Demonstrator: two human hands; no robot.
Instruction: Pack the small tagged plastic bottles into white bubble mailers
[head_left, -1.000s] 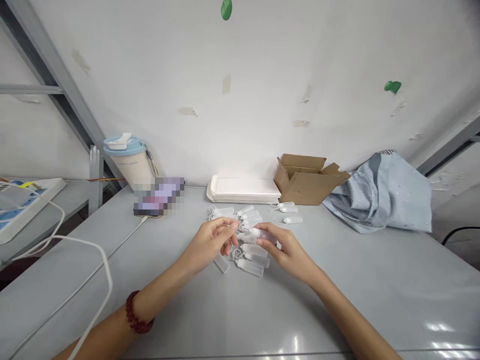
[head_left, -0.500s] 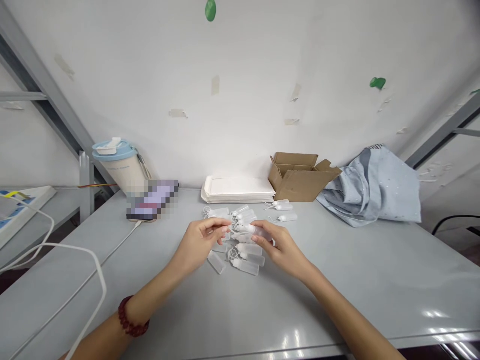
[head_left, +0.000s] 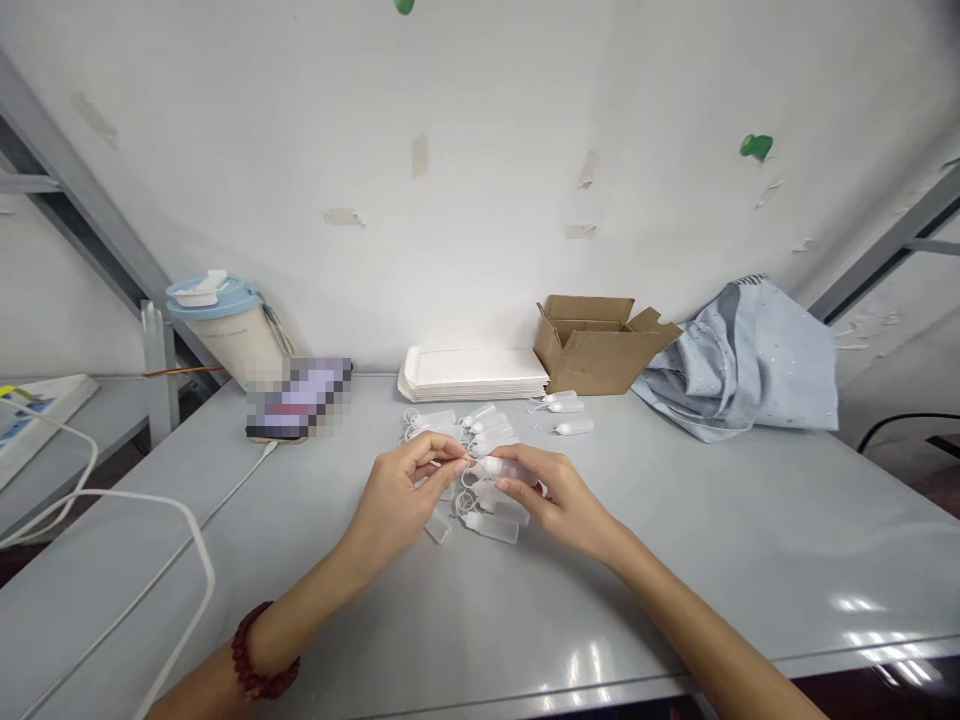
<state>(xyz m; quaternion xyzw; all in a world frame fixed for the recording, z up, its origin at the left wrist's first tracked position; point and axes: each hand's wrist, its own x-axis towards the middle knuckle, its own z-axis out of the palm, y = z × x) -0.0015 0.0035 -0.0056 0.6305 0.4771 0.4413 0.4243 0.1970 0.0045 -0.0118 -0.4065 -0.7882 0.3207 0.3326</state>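
Note:
Both hands meet over a pile of several small translucent squeeze bottles (head_left: 491, 525) on the grey table (head_left: 675, 560). My right hand (head_left: 559, 495) grips one small bottle (head_left: 508, 468) lying sideways, its white nozzle pointing left. My left hand (head_left: 405, 495) pinches at that nozzle tip with thumb and fingers; whether it holds a tiny cap there is too small to tell. A red bead bracelet (head_left: 251, 655) circles my left wrist. More bottles (head_left: 450, 422) lie behind the hands, and three (head_left: 566, 412) lie apart near the box.
Along the wall stand a lidded cup (head_left: 225, 325), a blurred phone (head_left: 296, 398) with a white cable (head_left: 150, 520), a stack of white trays (head_left: 472, 372), an open cardboard box (head_left: 600, 345) and a crumpled blue cloth (head_left: 750, 360).
The view has shifted slightly. Both hands stay together over the pile, and the bottle in my right hand has dipped a little toward me.

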